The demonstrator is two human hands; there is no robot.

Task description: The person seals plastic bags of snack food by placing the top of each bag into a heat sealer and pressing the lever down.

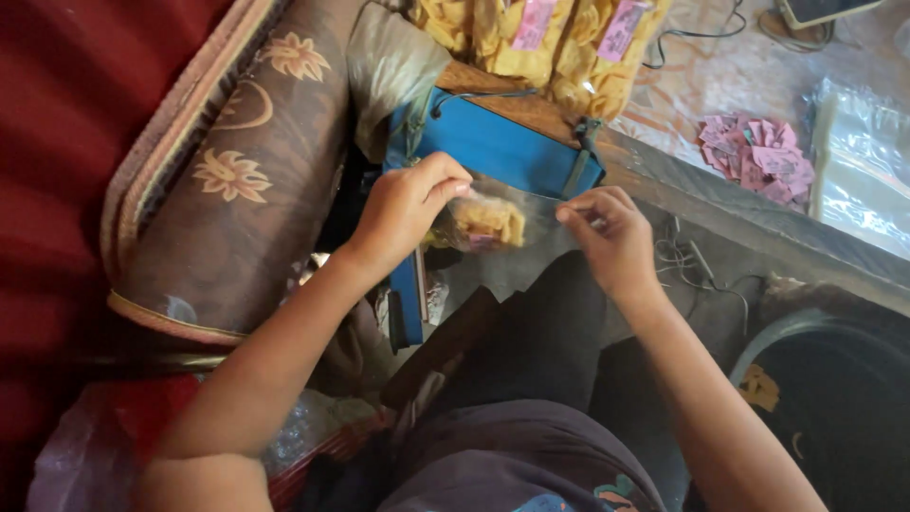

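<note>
My left hand (406, 207) and my right hand (611, 237) each pinch one top corner of a small clear plastic bag (493, 226). The bag holds yellow snack pieces and a pink slip. Both hands keep it stretched just in front of a blue bar-shaped sealer (493, 144), which lies on a wooden board. The lower part of the bag hangs over my dark lap.
A pile of filled clear bags of yellow snacks with pink labels (545, 43) lies behind the sealer. Loose pink paper slips (758, 156) and clear plastic bags (863, 161) rest on the patterned surface at right. A brown flowered cushion (237, 180) is at left, a dark tub (834, 398) at lower right.
</note>
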